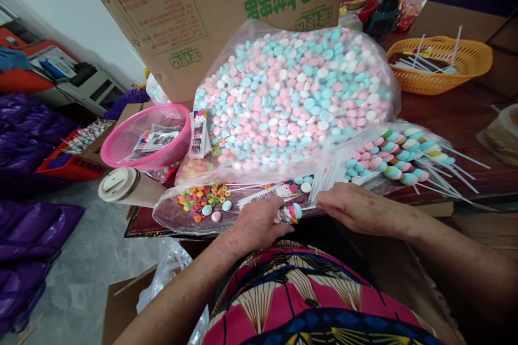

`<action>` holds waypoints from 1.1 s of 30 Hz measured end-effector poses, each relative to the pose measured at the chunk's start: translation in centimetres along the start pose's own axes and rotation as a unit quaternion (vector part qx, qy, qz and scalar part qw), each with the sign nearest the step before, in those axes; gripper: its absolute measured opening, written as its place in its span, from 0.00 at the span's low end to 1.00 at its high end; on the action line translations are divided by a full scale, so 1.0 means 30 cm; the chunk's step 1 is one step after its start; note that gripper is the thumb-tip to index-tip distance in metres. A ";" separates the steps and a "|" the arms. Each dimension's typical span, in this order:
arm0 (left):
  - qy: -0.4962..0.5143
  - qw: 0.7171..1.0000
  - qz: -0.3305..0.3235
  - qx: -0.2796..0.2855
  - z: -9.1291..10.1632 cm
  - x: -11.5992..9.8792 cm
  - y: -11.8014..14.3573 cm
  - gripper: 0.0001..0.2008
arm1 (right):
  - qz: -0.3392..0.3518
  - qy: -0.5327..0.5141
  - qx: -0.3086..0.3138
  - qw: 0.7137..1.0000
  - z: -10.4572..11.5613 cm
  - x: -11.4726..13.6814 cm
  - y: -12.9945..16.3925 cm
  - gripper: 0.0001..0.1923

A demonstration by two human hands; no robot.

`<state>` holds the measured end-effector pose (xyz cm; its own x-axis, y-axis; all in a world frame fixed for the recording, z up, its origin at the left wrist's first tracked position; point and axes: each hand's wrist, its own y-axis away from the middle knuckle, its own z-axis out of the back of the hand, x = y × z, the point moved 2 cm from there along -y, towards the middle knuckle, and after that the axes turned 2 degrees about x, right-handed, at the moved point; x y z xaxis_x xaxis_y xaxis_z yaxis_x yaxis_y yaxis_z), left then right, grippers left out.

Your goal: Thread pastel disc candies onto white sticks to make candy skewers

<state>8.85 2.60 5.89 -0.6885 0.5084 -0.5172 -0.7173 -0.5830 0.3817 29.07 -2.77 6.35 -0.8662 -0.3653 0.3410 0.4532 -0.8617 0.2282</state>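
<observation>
My left hand (259, 223) is closed around a small stack of pastel candy discs (292, 212) at the near table edge. My right hand (348, 206) pinches a thin white stick (311, 207) that meets those discs. Just behind my hands lie loose round candies (216, 210), small coloured candy rings (202, 195) and a printed label card (269, 192) on clear plastic. A large clear bag of pink, blue and white candies (295, 91) fills the middle. Finished candy skewers (396, 153) lie in a pile to the right.
A pink basket (133, 143) with label cards sits at the left, a lidded paper cup (121, 186) lying beside it. An orange basket (441, 62) with sticks stands far right. A big cardboard box (194, 5) rises behind. Purple bags (28, 226) cover the floor at left.
</observation>
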 end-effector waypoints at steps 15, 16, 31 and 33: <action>-0.034 0.998 -0.003 -0.045 -0.038 -0.040 -0.035 0.12 | -0.057 0.018 0.018 0.998 -0.032 0.104 -0.078 0.13; -0.036 0.998 0.001 -0.052 -0.032 -0.038 -0.032 0.11 | -0.066 0.029 0.011 0.997 -0.042 0.106 -0.080 0.13; 0.058 0.998 -0.016 -0.012 -0.052 0.007 -0.059 0.18 | -0.050 0.040 -0.010 0.998 -0.022 0.131 -0.108 0.14; 0.158 0.986 -0.046 -0.022 -0.041 0.032 -0.045 0.19 | 0.000 -0.027 -0.024 0.999 0.008 0.094 -0.084 0.14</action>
<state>9.29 3.10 3.92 -0.5476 0.3414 -0.7639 -0.7652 -0.5737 0.2921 25.53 -1.56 6.96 -0.8530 -0.3465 0.3903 0.4412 -0.8782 0.1846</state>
